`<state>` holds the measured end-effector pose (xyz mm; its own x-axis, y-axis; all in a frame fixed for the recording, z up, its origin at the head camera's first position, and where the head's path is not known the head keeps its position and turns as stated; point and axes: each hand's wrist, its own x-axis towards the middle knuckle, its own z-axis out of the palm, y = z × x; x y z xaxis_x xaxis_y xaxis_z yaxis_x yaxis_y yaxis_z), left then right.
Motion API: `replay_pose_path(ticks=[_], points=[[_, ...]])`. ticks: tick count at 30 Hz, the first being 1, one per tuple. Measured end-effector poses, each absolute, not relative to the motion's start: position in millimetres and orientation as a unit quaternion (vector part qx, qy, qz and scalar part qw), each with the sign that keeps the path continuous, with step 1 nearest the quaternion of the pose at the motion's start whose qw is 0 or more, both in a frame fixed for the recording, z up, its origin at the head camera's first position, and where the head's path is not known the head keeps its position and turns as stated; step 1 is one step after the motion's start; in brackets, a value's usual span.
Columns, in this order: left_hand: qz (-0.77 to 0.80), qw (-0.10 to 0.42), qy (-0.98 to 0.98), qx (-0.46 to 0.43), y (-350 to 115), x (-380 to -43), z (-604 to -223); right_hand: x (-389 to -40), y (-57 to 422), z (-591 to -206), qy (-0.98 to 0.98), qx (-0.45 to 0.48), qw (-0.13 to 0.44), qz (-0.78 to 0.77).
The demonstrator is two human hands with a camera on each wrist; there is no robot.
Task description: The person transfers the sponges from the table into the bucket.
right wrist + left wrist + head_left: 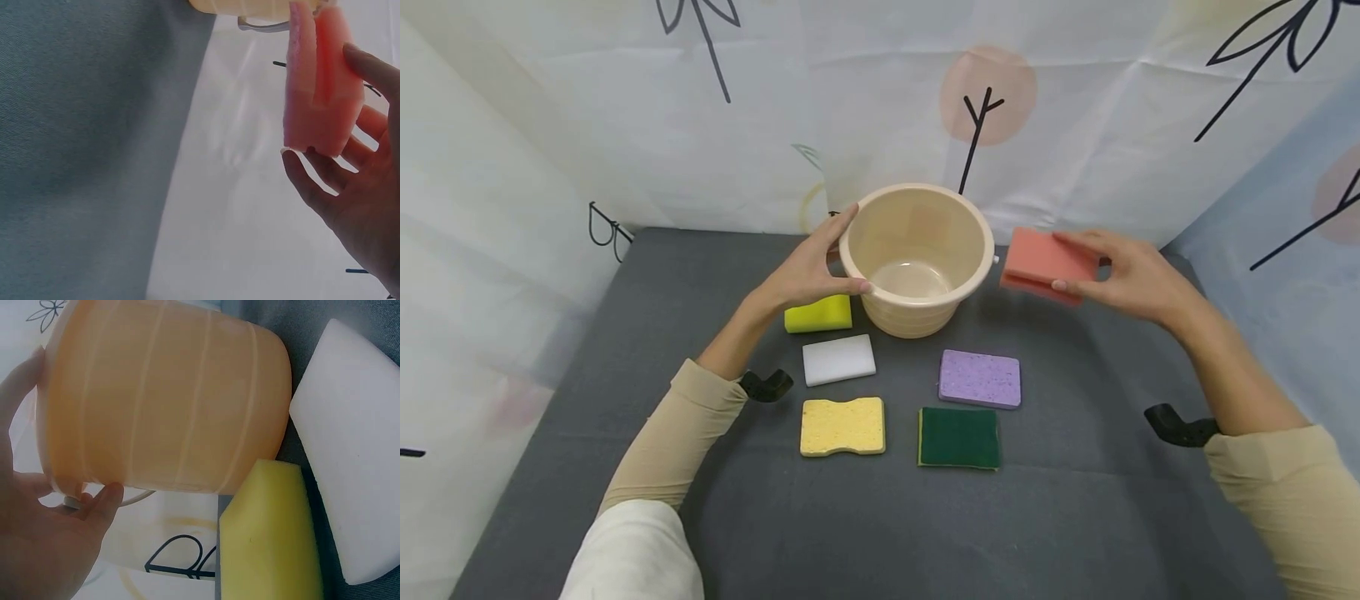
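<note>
A cream plastic bucket (917, 312) stands upright at the back of the dark table. My left hand (812, 262) grips its left rim, thumb at the front and fingers farther round. In the left wrist view, the ribbed side of the bucket (169, 394) fills the middle, the fingers bent about its rim. My right hand (1123, 271) holds a pink sponge (1045, 258) above the table, just right of the bucket. From the right wrist, that sponge (319, 119) shows a deep slot between two thick layers, pinched between thumb and fingers.
A yellow-green sponge (818, 314) and a white sponge (839, 360) lie left of the bucket's base. Nearer are a yellow notched sponge (842, 427), a purple sponge (980, 379) and a dark green scouring sponge (958, 437). White printed cloth (880, 108) hangs behind the table.
</note>
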<state>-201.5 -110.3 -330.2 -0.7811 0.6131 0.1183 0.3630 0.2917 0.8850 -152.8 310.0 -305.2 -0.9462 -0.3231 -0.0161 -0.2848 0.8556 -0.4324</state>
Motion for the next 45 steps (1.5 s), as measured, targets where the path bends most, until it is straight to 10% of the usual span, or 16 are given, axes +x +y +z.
replay_pose_path(ticks=[45], points=[[0.496, 0.096, 0.815, 0.285, -111, -219, -361, -197, 255, -254, 0.946, -0.238, -0.001, -0.219]])
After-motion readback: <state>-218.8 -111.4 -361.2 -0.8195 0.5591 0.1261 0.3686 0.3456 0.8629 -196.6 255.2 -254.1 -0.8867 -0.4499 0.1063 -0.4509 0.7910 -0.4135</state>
